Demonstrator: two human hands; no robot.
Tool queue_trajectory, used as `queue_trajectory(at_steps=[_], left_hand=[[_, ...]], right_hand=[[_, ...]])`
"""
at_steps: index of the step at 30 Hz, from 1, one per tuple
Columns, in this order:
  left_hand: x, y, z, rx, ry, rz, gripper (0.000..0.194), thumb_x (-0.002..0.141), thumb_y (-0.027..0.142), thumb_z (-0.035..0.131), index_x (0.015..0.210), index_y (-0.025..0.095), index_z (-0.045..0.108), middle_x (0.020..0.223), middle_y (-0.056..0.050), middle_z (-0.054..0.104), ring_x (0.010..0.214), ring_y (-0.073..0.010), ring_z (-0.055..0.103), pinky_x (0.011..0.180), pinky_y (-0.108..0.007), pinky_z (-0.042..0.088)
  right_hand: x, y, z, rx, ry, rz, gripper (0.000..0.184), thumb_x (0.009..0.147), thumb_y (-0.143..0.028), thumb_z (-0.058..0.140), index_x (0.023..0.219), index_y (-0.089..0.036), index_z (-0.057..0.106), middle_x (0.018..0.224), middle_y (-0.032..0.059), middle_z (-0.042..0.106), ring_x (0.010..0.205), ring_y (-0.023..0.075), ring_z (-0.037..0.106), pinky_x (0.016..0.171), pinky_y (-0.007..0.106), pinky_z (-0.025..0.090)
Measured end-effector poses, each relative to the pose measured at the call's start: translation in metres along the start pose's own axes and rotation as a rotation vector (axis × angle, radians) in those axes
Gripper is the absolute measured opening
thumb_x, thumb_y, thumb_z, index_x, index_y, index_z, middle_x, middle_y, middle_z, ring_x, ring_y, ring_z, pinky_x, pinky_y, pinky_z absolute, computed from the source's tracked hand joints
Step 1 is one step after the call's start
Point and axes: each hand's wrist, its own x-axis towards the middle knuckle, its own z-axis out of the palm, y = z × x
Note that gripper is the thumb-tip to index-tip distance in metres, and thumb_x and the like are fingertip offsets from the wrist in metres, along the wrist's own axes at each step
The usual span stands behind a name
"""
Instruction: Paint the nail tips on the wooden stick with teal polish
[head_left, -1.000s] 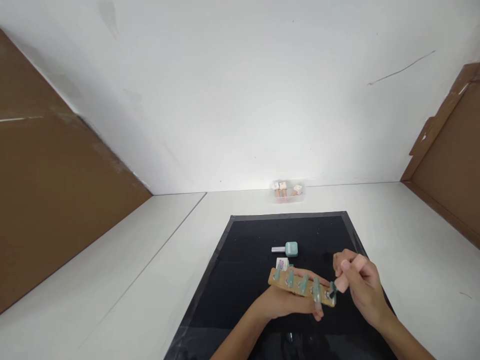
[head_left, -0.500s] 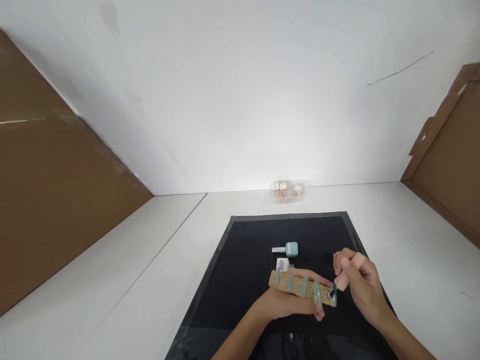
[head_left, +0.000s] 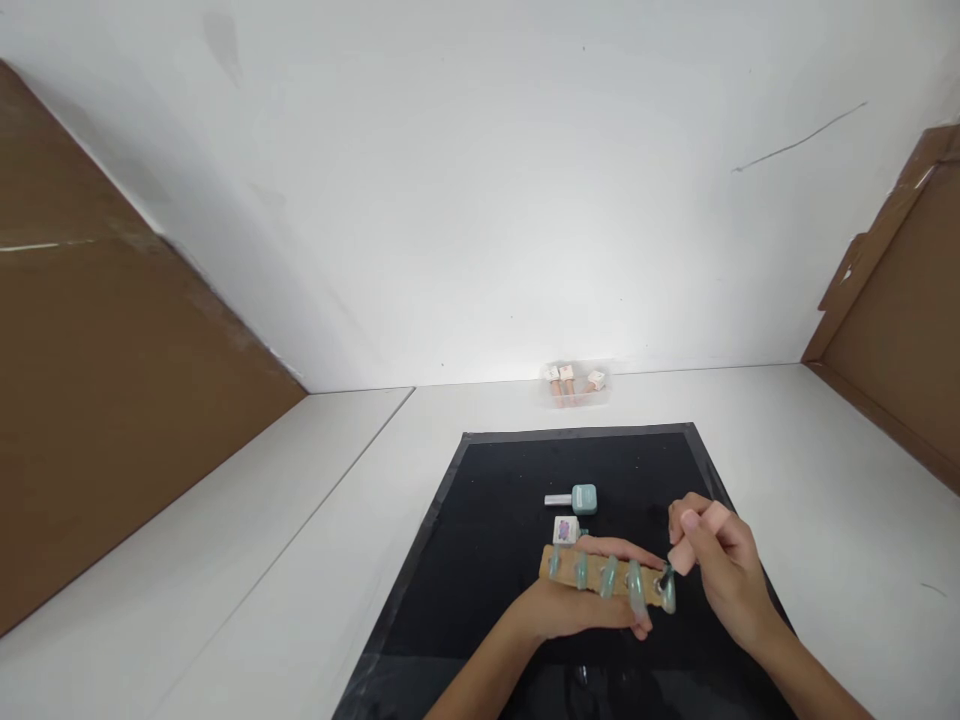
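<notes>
My left hand (head_left: 574, 610) is closed round a wooden nail stand (head_left: 619, 580) and holds it above the black mat. Several green false nails (head_left: 637, 585) stick up in a row along it. Between the fingers of my right hand (head_left: 724, 575) is a nail polish brush (head_left: 697, 540) with a pale pink cap. Its dark tip is at the rightmost nail (head_left: 669, 590); whether it touches I cannot tell. Just behind the stand lies a white polish bottle (head_left: 566, 530), its neck toward the right. Farther back rests a teal polish bottle (head_left: 584, 499) with a silver cap.
Against the white wall stands a clear plastic tray (head_left: 576, 400) holding small bottles with pink caps. The black mat (head_left: 495, 520) lies on a white table (head_left: 315, 560). Brown cardboard panels (head_left: 112, 400) rise on the left and right.
My left hand has tilted the nail stand slightly and shifted it a little to the right. The brush in my right hand stays at the rightmost nail, its tip moving only slightly.
</notes>
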Motion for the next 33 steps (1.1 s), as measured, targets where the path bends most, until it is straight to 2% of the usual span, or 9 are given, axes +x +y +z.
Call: queue_trajectory(at_steps=[4,11,17,24,29,33], left_hand=[[0.0006,-0.0024,-0.0006,-0.014,0.005,-0.006,0.051,0.053,0.028,0.086,0.098,0.013,0.070,0.068,-0.003,0.068,0.059,-0.0115,0.064,0.059,-0.025,0.053],[0.0008,0.0003,0.0021,0.018,0.016,0.005,0.050,0.054,0.031,0.085,0.097,0.012,0.071,0.070,-0.003,0.067,0.060,-0.0111,0.063,0.061,-0.026,0.053],[0.0005,-0.0025,-0.0011,0.023,0.003,0.001,0.052,0.055,0.031,0.085,0.100,0.012,0.070,0.068,-0.004,0.067,0.060,-0.0117,0.064,0.061,-0.026,0.053],[0.0011,0.0009,0.0014,0.038,0.010,-0.002,0.051,0.054,0.032,0.085,0.099,0.012,0.070,0.069,-0.003,0.067,0.060,-0.0115,0.063,0.062,-0.026,0.053],[0.0013,-0.0003,0.0004,0.054,0.017,-0.006,0.054,0.054,0.033,0.085,0.101,0.012,0.070,0.069,-0.004,0.067,0.059,-0.0119,0.064,0.061,-0.026,0.053],[0.0012,0.0001,0.0002,0.059,0.015,-0.004,0.052,0.055,0.033,0.084,0.100,0.012,0.070,0.069,-0.004,0.067,0.059,-0.0118,0.063,0.062,-0.027,0.052]], right_hand=[[0.0012,0.0017,-0.0016,-0.015,0.082,0.027,0.050,0.088,-0.042,0.058,0.044,-0.018,0.050,0.050,-0.0004,0.056,0.050,0.0114,0.053,0.047,0.023,0.042],[0.0012,-0.0017,-0.0012,0.025,0.004,-0.035,0.052,0.086,-0.042,0.059,0.042,-0.018,0.047,0.045,-0.0011,0.053,0.045,0.0110,0.050,0.045,0.025,0.042],[0.0008,0.0019,-0.0027,-0.010,0.083,0.027,0.049,0.087,-0.041,0.059,0.045,-0.019,0.050,0.051,-0.0004,0.055,0.050,0.0116,0.052,0.047,0.024,0.042],[0.0014,-0.0017,-0.0014,0.015,0.008,-0.030,0.051,0.087,-0.042,0.059,0.043,-0.018,0.047,0.046,-0.0014,0.052,0.045,0.0103,0.049,0.045,0.024,0.041],[0.0018,-0.0009,-0.0018,-0.043,0.062,0.027,0.050,0.087,-0.042,0.058,0.044,-0.019,0.047,0.049,-0.0003,0.053,0.047,0.0114,0.050,0.044,0.024,0.041],[0.0014,0.0015,-0.0022,-0.012,0.062,-0.012,0.050,0.087,-0.042,0.058,0.044,-0.019,0.047,0.046,-0.0011,0.052,0.048,0.0117,0.051,0.046,0.024,0.042]])
